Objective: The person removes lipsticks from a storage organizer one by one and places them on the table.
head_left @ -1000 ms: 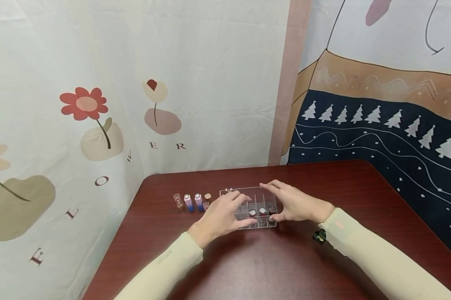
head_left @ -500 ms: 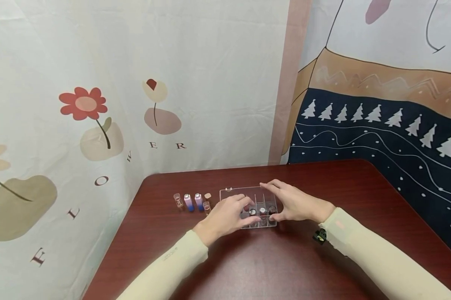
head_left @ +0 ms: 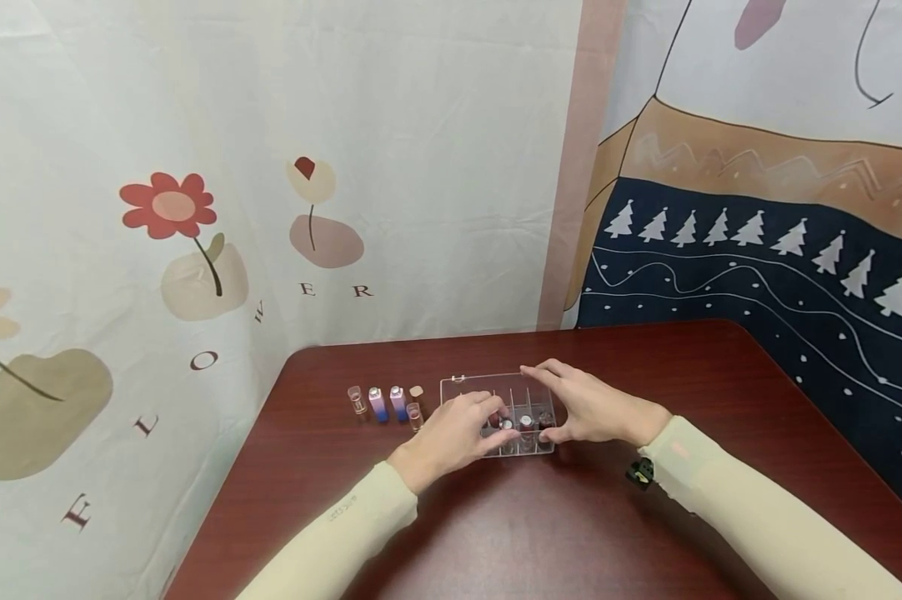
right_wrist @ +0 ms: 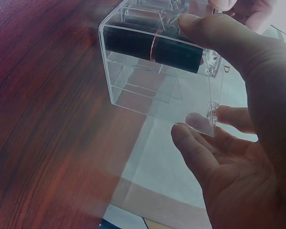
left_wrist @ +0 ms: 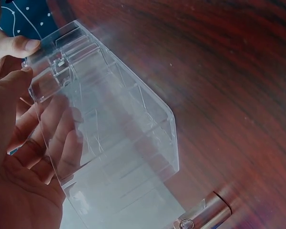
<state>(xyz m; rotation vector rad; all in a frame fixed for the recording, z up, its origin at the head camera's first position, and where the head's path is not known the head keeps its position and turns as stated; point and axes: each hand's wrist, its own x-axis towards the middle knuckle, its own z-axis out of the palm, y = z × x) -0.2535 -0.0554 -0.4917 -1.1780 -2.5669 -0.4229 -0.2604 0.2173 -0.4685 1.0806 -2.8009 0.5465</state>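
Observation:
A clear plastic lipstick organizer [head_left: 496,385] with divided compartments sits on the table in the head view. My left hand [head_left: 454,429] reaches over its left half, thumb and forefinger bent around the silver-topped lipstick [head_left: 507,426] in the front row. Beside that stands another silver-topped lipstick [head_left: 526,422]. A dark lipstick [right_wrist: 152,47] with a thin copper band occupies the end compartment in the right wrist view. My right hand [head_left: 597,406] grips the organizer's right end, thumb at the front and fingers at the back. Through the clear wall, my left fingers [left_wrist: 69,136] show in the left wrist view.
Left of the organizer stand two pink-to-blue lipsticks [head_left: 378,405], a clear-topped tube [head_left: 357,400], another clear-topped tube [head_left: 415,416] and a tan-topped piece [head_left: 417,392]. The dark red table [head_left: 496,533] meets hanging printed cloth [head_left: 436,208] behind.
My left hand has moved right, its thumb and forefinger closing in around the silver-topped lipstick, and the nearest clear-topped tube shows more fully. My right hand has stayed on the organizer's end.

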